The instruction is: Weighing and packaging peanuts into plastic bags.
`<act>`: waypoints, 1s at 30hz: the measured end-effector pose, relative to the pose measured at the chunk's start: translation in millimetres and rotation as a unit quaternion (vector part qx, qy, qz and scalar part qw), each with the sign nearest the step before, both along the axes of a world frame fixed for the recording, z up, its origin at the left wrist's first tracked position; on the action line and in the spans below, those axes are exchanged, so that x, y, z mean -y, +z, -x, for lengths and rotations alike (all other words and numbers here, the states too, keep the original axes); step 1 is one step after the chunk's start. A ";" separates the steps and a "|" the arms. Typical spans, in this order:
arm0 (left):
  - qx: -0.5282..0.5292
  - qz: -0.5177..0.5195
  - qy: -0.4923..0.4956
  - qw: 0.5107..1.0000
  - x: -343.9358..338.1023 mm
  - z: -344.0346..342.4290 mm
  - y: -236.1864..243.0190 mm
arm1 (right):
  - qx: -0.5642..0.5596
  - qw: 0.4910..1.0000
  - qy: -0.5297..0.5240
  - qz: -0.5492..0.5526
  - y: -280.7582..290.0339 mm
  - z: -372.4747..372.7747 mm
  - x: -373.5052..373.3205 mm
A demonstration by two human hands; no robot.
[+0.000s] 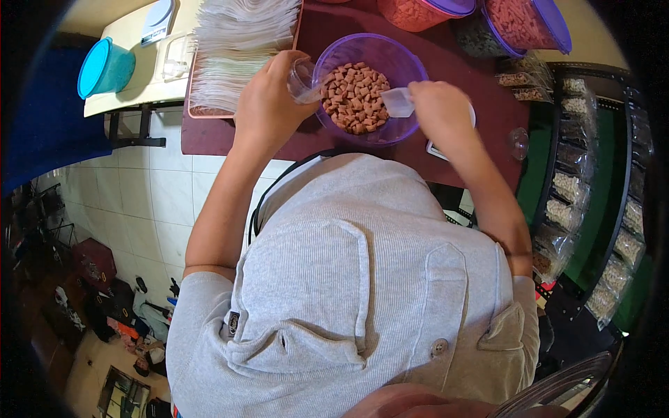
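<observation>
A round, see-through purple tub (416,59) holds many small brown pillow-shaped snack pieces (357,97). At its left rim my left hand (268,101) is closed around a small clear plastic cup (301,79), whose mouth tilts toward the pieces. What the cup holds is hard to make out. From the right, my right hand (446,115) grips a translucent plastic scoop (397,102) by its handle. The scoop's blade is over the right part of the pieces. Partly hidden beneath my right hand, a white flat device (437,150) sits on the table.
A tray of stacked clear plastic bags (244,42) lies left on the maroon table (216,139). Purple-lidded tubs (526,24) stand at the back right. Further left are a teal bucket (108,68) and a scale (159,21). Racks of bagged snacks (568,181) stand at right.
</observation>
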State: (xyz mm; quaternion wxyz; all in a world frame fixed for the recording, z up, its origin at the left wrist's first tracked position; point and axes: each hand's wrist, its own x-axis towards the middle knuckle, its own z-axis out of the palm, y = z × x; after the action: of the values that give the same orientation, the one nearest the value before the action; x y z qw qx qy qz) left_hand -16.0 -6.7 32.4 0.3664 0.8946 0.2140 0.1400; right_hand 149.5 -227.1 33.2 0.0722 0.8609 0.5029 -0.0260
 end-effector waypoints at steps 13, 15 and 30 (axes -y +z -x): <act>-0.065 0.025 0.009 0.998 5.4 22.9 -21.7 | -0.207 0.974 -0.086 0.033 -109.1 21.9 -46.8; -0.074 0.024 0.018 0.997 2.5 23.3 -23.1 | -0.239 0.966 -0.094 0.009 -115.0 13.8 -50.8; -0.031 0.030 0.018 0.999 10.2 13.6 -18.6 | -0.479 0.848 -0.162 -0.156 -69.1 -35.1 -21.1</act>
State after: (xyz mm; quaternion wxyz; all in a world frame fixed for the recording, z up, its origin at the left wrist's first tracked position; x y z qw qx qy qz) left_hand -29.6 -17.0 13.8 0.3840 0.8829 0.2458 0.1122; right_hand 184.6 -206.0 -35.9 -0.3186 0.8106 0.3258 -0.3679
